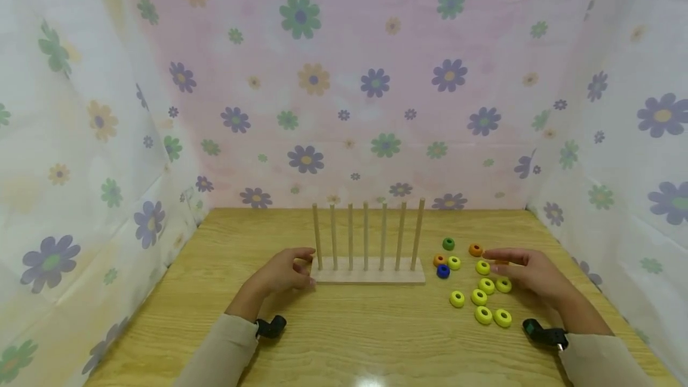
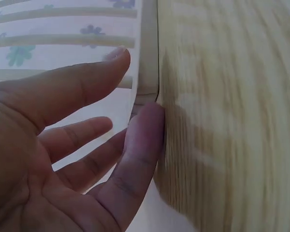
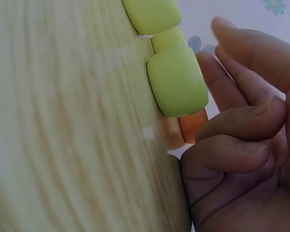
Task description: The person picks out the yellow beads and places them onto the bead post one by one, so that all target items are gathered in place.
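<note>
A wooden rack with several upright pegs on a pale flat base stands mid-table; its pegs are bare. My left hand is at the left end of the base, thumb and fingers spread apart; in the left wrist view a fingertip lies against or very near the base's end. My right hand hovers over the beads on the right, thumb and forefinger apart on either side of a yellow bead. In the right wrist view a yellow bead sits before the fingers, some of which are bent; no grip shows.
Around the right hand lie more yellow beads, a green bead, a blue bead and orange beads. Flowered cloth walls in the table at the back and sides. Each wrist wears a black camera.
</note>
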Demonstrator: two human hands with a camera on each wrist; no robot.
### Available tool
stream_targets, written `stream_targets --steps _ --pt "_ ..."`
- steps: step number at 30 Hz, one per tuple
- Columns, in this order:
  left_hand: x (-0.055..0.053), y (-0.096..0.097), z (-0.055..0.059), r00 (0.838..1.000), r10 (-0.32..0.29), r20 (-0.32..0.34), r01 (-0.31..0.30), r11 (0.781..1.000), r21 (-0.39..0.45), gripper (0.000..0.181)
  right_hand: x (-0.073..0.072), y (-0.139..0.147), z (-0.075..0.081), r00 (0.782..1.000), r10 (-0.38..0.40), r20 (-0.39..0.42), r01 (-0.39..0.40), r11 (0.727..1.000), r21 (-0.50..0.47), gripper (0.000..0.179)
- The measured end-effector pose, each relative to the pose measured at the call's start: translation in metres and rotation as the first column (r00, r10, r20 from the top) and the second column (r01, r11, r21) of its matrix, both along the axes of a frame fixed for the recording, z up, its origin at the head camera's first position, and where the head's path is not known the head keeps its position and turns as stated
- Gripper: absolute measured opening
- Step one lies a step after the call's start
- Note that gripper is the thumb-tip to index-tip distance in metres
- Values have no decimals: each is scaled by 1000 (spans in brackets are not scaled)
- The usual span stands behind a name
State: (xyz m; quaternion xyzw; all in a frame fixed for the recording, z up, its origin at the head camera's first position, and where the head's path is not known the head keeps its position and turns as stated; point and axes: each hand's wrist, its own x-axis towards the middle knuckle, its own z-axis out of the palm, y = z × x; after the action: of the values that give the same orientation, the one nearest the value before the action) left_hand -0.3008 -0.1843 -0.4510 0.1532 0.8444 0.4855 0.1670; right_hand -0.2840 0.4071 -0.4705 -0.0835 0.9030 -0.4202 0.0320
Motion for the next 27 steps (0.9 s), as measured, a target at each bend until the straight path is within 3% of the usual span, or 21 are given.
stream_targets --steps 9,27 --pt "1 -1 -2 1000 6 -11 -6 998 -66 83 0 -4 -2 999 -17 42 18 1000 -26 53" --pt "1 5 -4 999 48 -26 -49 997 -63 69 -2 -14 -3 998 -47 39 45 998 44 52"
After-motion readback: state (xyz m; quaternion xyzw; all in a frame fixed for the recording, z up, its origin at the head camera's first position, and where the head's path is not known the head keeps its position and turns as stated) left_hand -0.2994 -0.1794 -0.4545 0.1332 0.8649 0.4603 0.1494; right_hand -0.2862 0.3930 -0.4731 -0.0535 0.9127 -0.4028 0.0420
